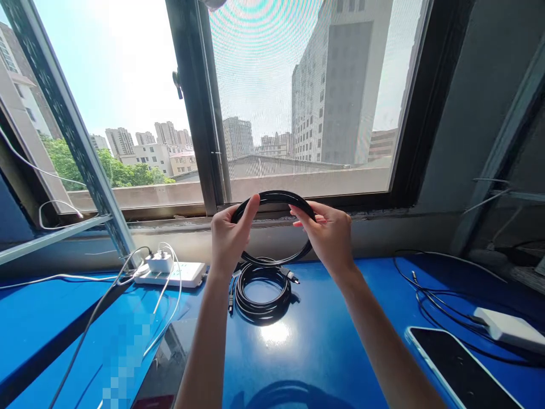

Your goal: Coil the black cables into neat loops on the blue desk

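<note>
A black cable wound into a loop [279,196] is held up in front of the window, above the blue table. My left hand [232,230] grips its left side, thumb on top. On the opposite side, my right hand [330,230] is closed round the loop with the thumb over it. Below and behind the held loop lies a second coiled black cable [261,312] on the table. Its ends show connector plugs, one with a pale tip pointing right and one hanging at the left. My fingers partly hide the sides of the held loop.
A white power strip [191,274] with a charger [159,262] and several leads is at the left. At the right lie a phone [462,369], a white adapter [511,328] and loose black cables. A metal frame [76,125] rises at the left before the window.
</note>
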The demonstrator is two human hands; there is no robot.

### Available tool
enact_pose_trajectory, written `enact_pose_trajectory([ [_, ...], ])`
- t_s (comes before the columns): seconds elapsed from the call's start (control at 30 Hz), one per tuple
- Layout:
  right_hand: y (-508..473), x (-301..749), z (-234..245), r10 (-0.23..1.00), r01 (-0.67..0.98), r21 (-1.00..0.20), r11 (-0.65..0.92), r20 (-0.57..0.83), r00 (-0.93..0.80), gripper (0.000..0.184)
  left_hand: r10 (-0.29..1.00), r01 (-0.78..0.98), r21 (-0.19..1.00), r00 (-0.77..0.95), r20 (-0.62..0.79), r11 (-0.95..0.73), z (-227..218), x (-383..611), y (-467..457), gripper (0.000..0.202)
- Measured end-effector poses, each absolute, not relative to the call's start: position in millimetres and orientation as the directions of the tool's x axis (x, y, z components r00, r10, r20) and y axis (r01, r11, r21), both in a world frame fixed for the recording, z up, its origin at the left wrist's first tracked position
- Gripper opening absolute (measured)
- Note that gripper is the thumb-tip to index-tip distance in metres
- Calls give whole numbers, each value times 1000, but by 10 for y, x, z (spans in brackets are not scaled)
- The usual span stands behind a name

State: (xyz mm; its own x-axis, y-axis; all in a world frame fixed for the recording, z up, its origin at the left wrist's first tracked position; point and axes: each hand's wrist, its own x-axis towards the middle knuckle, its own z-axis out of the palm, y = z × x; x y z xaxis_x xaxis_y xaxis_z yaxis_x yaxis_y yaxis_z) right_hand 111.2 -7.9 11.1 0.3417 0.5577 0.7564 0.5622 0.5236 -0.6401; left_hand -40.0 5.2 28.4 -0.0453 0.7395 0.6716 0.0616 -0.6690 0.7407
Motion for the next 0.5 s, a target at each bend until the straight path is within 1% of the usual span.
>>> enact_pose_trajectory([
  [0.1, -148, 1126, 169, 685, 455, -726, 515, 668, 291, 37, 714, 52, 717, -57, 697, -695, 260, -393, 97, 50],
  [0.2, -232, 1136, 219, 756, 379, -778, 501, 606, 246, 38, 689, 49, 693, -86, 720, -719, 230, -408, 180, 38],
  [0.27, -281, 1133, 248, 801, 302, -816, 492, 561, 209, 40, 648, 72, 658, -119, 752, -750, 206, -413, 238, 37],
  [0.37, -329, 1108, 284, 884, 98, -885, 455, 462, 67, 46, 580, 126, 600, -164, 798, -790, 163, -389, 302, 44],
  [0.43, -343, 1078, 298, 922, -34, -924, 381, 382, -56, 48, 595, 109, 610, -141, 791, -785, 133, -344, 324, 51],
  [0.5, -347, 1045, 302, 938, -141, -944, 298, 317, -141, 50, 641, 49, 647, -99, 762, -761, 109, -289, 335, 57],
])
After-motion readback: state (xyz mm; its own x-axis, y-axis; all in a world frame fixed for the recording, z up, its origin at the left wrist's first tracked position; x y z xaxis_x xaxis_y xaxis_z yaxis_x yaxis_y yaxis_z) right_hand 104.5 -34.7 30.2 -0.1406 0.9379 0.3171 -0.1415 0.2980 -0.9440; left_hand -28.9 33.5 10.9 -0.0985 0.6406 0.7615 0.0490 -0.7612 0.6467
